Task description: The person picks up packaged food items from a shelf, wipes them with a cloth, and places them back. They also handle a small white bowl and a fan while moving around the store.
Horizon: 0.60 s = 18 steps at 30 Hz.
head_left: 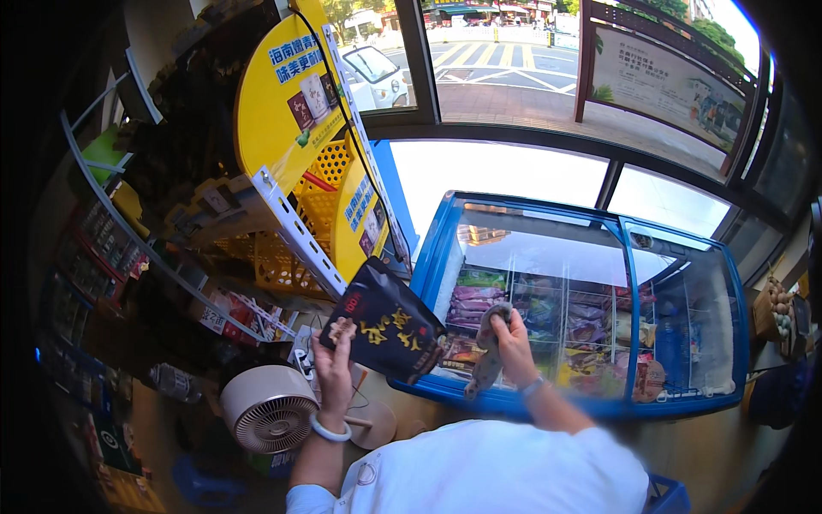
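My left hand (332, 364) grips a black snack pouch (387, 319) with gold and red print by its lower left side, the pouch tilted in front of me. A pale ring-shaped bracelet circles that wrist. In my right hand (515, 349) a grey patterned cloth (486, 364) is bunched between thumb and fingers and hangs down. This hand is over the glass lid of a blue chest freezer (438, 248). Several colourful packages show through the lid.
A tall yellow display rack (282, 146) with perforated baskets stands left of the freezer. Below it is a round white fan (268, 409). Further left are shelves of packaged goods (94, 248). Large windows face a street with a parked white vehicle (373, 75). A blue crate (666, 494) sits behind my right side.
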Motion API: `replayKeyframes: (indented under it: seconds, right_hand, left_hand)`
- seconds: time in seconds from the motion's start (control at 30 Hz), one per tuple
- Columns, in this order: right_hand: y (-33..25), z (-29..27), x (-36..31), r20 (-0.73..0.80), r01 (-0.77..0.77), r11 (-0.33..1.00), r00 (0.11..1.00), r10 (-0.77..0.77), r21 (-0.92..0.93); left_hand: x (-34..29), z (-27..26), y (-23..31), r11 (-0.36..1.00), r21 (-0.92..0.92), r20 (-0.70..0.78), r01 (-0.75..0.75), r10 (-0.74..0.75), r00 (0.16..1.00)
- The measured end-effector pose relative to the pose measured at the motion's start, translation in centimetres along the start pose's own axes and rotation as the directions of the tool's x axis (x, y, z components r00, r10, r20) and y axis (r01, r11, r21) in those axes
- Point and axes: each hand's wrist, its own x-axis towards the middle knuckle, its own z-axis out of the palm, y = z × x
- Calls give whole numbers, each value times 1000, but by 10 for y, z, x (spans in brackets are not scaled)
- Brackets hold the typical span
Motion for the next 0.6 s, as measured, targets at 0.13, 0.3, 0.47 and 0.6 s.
replayKeyframes:
  seconds: [0.13, 0.3, 0.47, 0.6]
  right_hand:
    - [-45, 16, -1, 7, -9, 989, 1000, 8, 149]
    - [-42, 47, -18, 311, 52, 998, 948, -62, 40]
    - [22, 57, -25, 722, 437, 771, 691, 41, -463]
    - [75, 46, -26, 825, 738, 404, 559, 80, -540]
  left_hand:
    - [-28, 21, -69, 864, -419, 27, 280, -297, 954]
    - [-58, 37, -141, 665, -482, 100, 570, -604, 790]
    - [-75, 32, -183, 610, -553, 388, 568, -415, 823]
    - [-76, 30, -176, 410, -602, 446, 685, -540, 714]
